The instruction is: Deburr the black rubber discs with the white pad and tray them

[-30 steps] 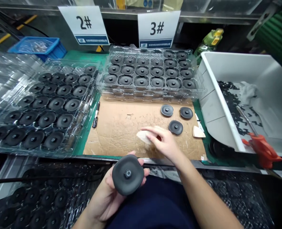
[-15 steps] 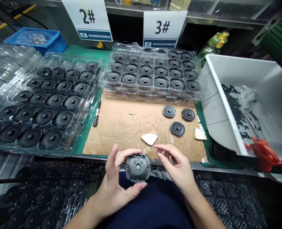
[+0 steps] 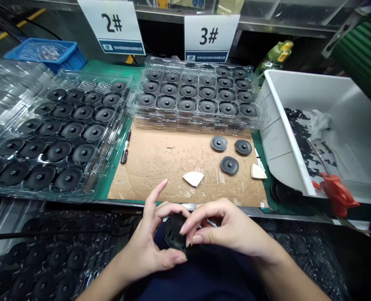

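Observation:
A round black rubber disc [image 3: 174,232] is held over my lap, just in front of the bench edge. My left hand [image 3: 151,246] grips it from the left and below, index finger raised. My right hand [image 3: 223,228] pinches its right side, fingers partly covering the disc. On the brown cardboard sheet [image 3: 160,161] lie three loose black discs [image 3: 229,165] and a white wedge-shaped piece [image 3: 193,178].
Clear plastic trays full of black discs stand at left [image 3: 60,133] and at the back [image 3: 198,94]. A white bin [image 3: 336,121] with black scraps and red-handled scissors [image 3: 334,192] is at right. More trays of discs [image 3: 47,259] sit below the bench. A black pen [image 3: 125,146] lies beside the cardboard.
My right hand left the white piece on the cardboard and came down onto the disc. The disc was turned over and lowered toward my lap.

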